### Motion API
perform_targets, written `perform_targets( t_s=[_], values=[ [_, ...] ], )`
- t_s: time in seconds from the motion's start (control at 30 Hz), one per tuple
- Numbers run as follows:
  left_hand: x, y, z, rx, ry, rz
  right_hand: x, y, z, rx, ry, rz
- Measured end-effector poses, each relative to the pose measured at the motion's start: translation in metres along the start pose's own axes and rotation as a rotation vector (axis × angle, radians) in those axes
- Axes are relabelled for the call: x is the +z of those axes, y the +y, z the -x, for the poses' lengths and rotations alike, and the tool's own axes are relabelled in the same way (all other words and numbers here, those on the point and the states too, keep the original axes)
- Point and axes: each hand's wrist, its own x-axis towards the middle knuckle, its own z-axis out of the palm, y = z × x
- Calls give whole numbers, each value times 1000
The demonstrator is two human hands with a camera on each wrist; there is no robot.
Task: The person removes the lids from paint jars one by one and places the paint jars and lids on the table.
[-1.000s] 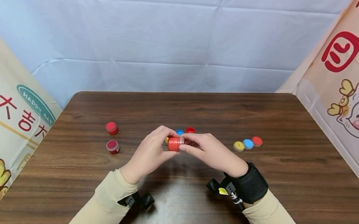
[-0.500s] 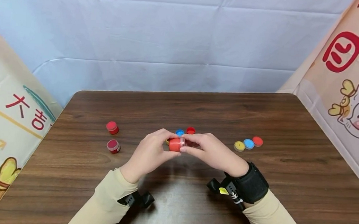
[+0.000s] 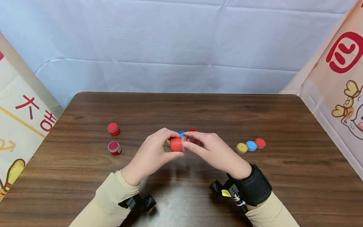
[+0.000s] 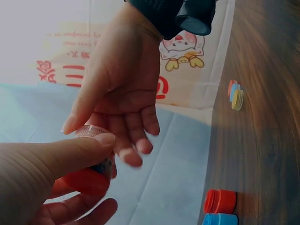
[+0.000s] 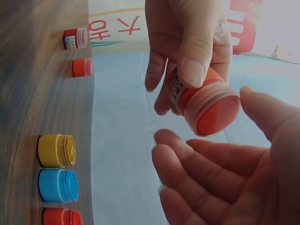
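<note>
A small paint jar of orange-red paint [image 3: 176, 144], with a clear lid [image 5: 218, 112], is held sideways above the middle of the table. My left hand [image 3: 153, 148] grips its body between thumb and fingers. The thumb lies across the label side in the right wrist view. My right hand [image 3: 212, 150] is at the lid end, its thumb and fingers spread around the lid. In the right wrist view, narrow gaps show between the right thumb, the fingers and the lid. Behind the hands stand lidless yellow [image 5: 57, 150], blue [image 5: 58, 185] and red [image 5: 61, 217] paint jars.
Two lidded jars, one red [image 3: 113, 129] and one dark red [image 3: 114, 148], stand on the left of the wooden table [image 3: 69, 176]. Loose yellow [image 3: 242, 148], blue [image 3: 251, 146] and red lids [image 3: 260, 143] lie in a row at the right.
The right hand's fingers have shifted slightly up around the lid and now cover more of the red jar behind. The left hand keeps its grip, with the jar tilted a little.
</note>
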Motion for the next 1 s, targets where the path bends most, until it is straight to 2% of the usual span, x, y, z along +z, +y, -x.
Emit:
perform_targets(
  t_s=[0.33,0.67,1.0],
  values=[
    [0,2,0,-17,11,37,0,-1,-1,-25,-5,-54],
    [-3,1,0,-24,-32,44,-1,0,1,-100,6,25],
    [-1,2,-1,-13,15,24,-1,-1,0,1,28,-43]
  ],
)
